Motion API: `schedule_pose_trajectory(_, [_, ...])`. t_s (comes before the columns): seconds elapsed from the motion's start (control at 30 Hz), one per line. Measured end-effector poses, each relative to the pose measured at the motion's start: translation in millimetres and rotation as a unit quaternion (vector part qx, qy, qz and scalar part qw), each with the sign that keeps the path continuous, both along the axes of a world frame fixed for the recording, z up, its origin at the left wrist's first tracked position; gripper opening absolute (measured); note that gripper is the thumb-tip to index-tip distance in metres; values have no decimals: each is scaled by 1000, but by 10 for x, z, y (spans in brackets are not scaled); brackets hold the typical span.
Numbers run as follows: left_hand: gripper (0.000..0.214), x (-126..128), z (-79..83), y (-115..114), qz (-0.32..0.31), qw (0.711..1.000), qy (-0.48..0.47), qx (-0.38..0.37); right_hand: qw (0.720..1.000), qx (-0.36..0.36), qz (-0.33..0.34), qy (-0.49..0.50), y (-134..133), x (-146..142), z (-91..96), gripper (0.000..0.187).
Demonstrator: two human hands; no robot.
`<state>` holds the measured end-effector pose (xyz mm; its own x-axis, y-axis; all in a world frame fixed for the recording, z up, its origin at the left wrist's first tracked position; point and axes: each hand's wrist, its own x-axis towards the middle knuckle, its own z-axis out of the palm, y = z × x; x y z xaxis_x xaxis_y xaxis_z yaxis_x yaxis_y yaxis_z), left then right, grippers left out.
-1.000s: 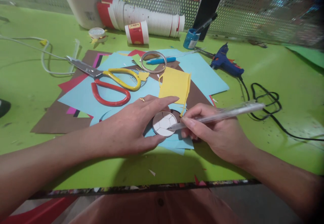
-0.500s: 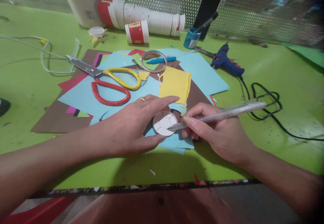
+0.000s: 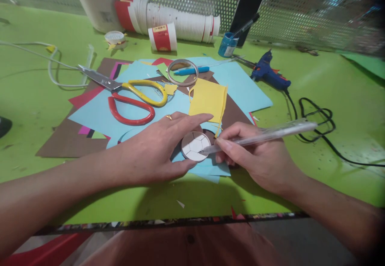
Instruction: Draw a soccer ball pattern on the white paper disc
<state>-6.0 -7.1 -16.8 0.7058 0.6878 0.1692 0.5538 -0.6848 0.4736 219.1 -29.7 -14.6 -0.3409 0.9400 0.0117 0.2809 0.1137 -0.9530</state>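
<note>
A small round white disc (image 3: pixel 192 147) with a dark rim lies near the table's front, black lines marking a football pattern on its face. Around its left side is my left hand (image 3: pixel 162 147), fingers stretched and thumb apart, with the thumb tip at the disc's lower edge. My right hand (image 3: pixel 252 149) is closed round a clear-barrelled pen (image 3: pixel 273 133), whose tip meets the disc's face. Under the disc are light blue paper sheets (image 3: pixel 210 169). Just beyond it is a folded yellow paper (image 3: pixel 207 99).
Scissors (image 3: pixel 136 95) with red and yellow handles lie on the coloured papers. A tape ring (image 3: pixel 183 73) encloses part of a blue marker (image 3: pixel 201 71). Behind are paper cups (image 3: pixel 162 38), a blue jar (image 3: pixel 227 45) and a phone (image 3: pixel 248 7). A corded glue gun (image 3: pixel 269 75) lies right.
Very little differs. The pen's tip stays at nearly the same place on the disc, and both hands hold their positions.
</note>
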Motion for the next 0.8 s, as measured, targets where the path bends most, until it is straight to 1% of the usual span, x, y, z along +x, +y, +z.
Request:
schedule_pose_trajectory(0.3, [65,-2,11,-12,-4,1000,-3,3,1000,-5,-4,7,10,9,21,15])
schedule_pose_trajectory(0.4, [65,2,15,-18,3,1000,-1,0,1000,-3,-3,13,18,9,14,14])
schedule_pose_trajectory(0.57, [66,1,16,-12,-4,1000,1,1,1000,-3,-2,5,12,1,4,13])
schedule_pose_trajectory(0.8, [66,3,20,-8,3,1000,6,-5,1000,5,-3,-7,8,-2,5,13])
